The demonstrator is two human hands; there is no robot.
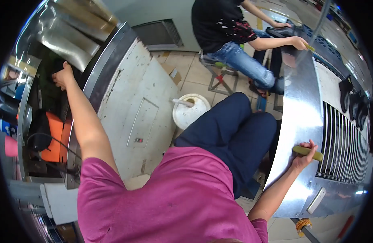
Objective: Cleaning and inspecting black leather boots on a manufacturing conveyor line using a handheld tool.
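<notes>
My left hand [64, 77] reaches far to the left, into a dark opening below shiny metal ducts [67, 44]. Its fingers curl around something dark that blends into the shadow, so its kind does not show. On the right, my right hand [304, 158] rests over the shiny metal worktop [296, 117]. It grips an oblong, olive-yellow piece with rounded ends [302, 150], perhaps a handle or block; both ends stick out of the hand. Beside that hand is a rack of metal bars or rollers [341, 141].
A co-worker in a black top [217, 24] sits ahead, hands over the line near a dark shoe [279, 31]. Black shoes [345, 94] stand at far right. A white lidded bucket [190, 113] is on the floor by my knees. An orange part [55, 131] is at left.
</notes>
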